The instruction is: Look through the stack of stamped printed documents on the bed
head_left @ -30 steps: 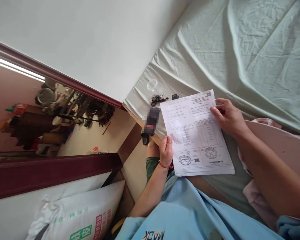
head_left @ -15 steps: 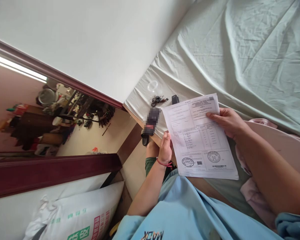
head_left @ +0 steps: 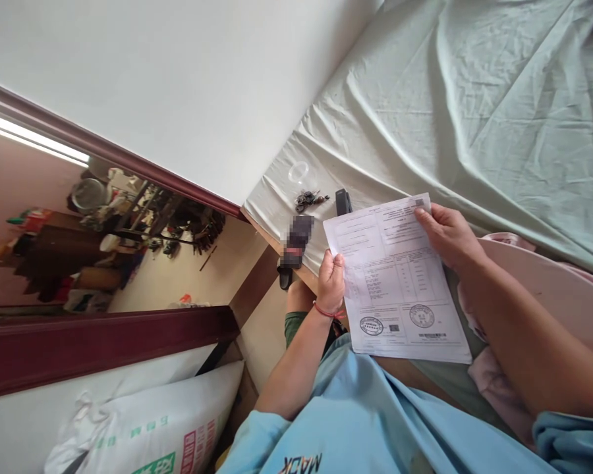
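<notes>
Over the bed, the printed sheet has unreadable text; left hand and right hand fingers clamp its edges.

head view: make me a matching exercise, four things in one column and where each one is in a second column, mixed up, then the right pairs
Things:
1. printed sheet
2. bunch of keys
3. red string band
4. white printed sack

Places:
A. on the floor at lower left
B. around the wrist of the left hand
C. held between the left hand and the right hand
D. lying on the pale green sheet near the bed's corner

Pairs: 1-C, 2-D, 3-B, 4-A
</notes>
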Demonstrator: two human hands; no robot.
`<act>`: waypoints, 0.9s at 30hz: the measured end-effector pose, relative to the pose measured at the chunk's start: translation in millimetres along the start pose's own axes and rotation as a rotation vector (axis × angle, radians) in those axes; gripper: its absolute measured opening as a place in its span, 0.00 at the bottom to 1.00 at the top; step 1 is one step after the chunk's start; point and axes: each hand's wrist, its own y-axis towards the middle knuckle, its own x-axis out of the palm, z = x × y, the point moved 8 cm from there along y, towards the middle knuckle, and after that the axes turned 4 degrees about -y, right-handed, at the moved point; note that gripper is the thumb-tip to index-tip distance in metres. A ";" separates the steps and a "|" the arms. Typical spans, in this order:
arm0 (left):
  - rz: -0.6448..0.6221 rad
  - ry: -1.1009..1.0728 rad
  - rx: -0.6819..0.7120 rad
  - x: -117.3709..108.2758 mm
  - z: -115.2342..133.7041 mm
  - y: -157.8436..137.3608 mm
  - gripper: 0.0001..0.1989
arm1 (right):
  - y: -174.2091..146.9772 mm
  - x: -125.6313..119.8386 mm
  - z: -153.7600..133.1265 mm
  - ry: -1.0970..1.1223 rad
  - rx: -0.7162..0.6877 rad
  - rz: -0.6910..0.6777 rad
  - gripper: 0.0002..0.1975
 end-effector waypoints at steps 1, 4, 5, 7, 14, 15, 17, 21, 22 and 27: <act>0.002 -0.021 -0.003 1.5 1.2 -2.0 0.23 | -0.5 2.1 0.5 0.010 0.012 -0.021 0.28; 0.015 -0.118 -0.052 5.7 1.4 -5.9 0.22 | -2.3 6.1 0.8 0.021 0.045 -0.051 0.28; 0.024 -0.147 -0.078 6.4 0.2 -6.5 0.21 | -2.8 6.5 1.1 0.012 0.060 -0.051 0.28; 0.040 -0.192 -0.149 6.7 -4.9 -6.7 0.20 | -3.6 6.5 1.6 -0.029 0.095 -0.047 0.27; 0.118 -0.195 -0.400 -4.8 -25.0 -0.3 0.15 | -3.6 -2.4 0.8 -0.375 0.158 0.015 0.21; 0.112 -0.186 -0.411 -5.1 -24.8 0.8 0.14 | -3.2 -1.8 1.8 -0.393 0.164 -0.001 0.21; 0.079 -0.170 -0.421 -3.1 -23.3 2.2 0.15 | -2.3 -1.0 4.0 -0.418 0.173 -0.025 0.20; 0.039 -0.124 -0.449 -0.1 -23.8 1.6 0.17 | -1.1 -4.2 6.9 -0.519 0.209 -0.032 0.17; 0.042 -0.111 -0.456 -0.3 -24.5 2.4 0.17 | -1.2 -4.9 7.3 -0.541 0.225 -0.037 0.16; 0.129 0.085 -0.332 -9.1 -12.5 27.0 0.13 | -2.7 -6.1 3.9 -0.551 0.258 -0.032 0.16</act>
